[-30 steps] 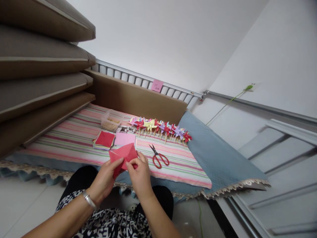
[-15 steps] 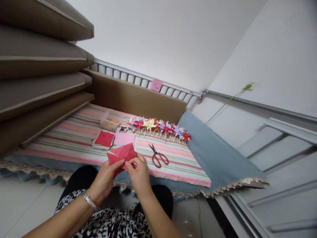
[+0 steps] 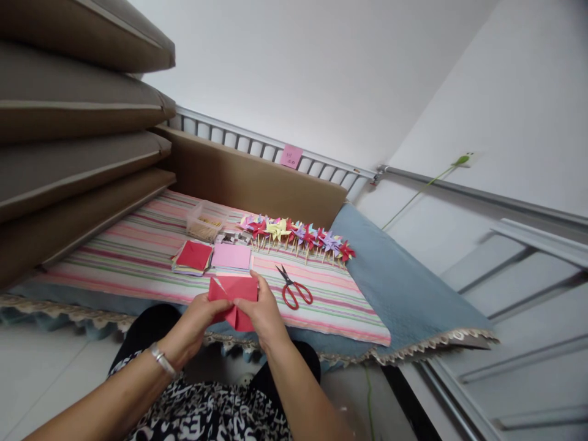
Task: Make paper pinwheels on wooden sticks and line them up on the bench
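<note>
Between my two hands is a red paper square (image 3: 239,288) with a diagonal slit near its upper left corner and a crease toward the bottom. My left hand (image 3: 207,312) pinches its left side, thumb on top. On the right side my right hand (image 3: 261,306) grips the sheet, its thumb pressed near the middle. Just beyond the hands lie a stack of coloured paper squares (image 3: 194,256) with red on top and a pink paper pile (image 3: 231,256). Scissors with red handles (image 3: 294,288) lie partly open to the right of my right hand.
Finished paper pinwheels (image 3: 298,236) on sticks lie in a row at the back. A clear plastic box (image 3: 206,222) holds thin sticks. The striped cloth (image 3: 321,306) covers the bed, with stacked cushions (image 3: 82,110) at left and a blue cover (image 3: 390,275) at right.
The red paper has come down and turned more squarely toward me, laid flatter between the thumbs. My right hand has shifted to its right edge.
</note>
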A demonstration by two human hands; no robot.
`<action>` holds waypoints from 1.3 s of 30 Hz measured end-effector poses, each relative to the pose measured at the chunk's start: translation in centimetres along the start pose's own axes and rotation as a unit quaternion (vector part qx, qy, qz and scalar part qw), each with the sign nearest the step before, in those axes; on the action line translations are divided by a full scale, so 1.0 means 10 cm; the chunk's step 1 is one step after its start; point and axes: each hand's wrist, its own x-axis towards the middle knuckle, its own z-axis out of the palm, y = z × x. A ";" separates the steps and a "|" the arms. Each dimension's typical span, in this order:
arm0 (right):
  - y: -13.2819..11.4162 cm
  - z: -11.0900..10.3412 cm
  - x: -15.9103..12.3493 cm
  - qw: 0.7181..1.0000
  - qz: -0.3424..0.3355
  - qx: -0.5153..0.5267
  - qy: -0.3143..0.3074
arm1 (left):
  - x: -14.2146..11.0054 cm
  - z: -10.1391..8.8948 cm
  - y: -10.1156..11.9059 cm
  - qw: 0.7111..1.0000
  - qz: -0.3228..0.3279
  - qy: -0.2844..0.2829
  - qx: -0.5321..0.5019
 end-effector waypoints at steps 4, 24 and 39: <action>0.05 0.02 0.02 0.999 0.011 0.042 0.008 | -0.02 -0.04 -0.02 1.000 -0.005 -0.014 -0.025; 0.12 0.17 0.02 0.979 -0.009 0.183 0.084 | -0.01 0.14 -0.17 0.987 0.009 0.007 -0.160; 0.34 -0.23 -0.32 0.879 -0.338 -0.336 -0.012 | 0.11 -0.12 -0.01 0.989 -0.015 0.063 -0.136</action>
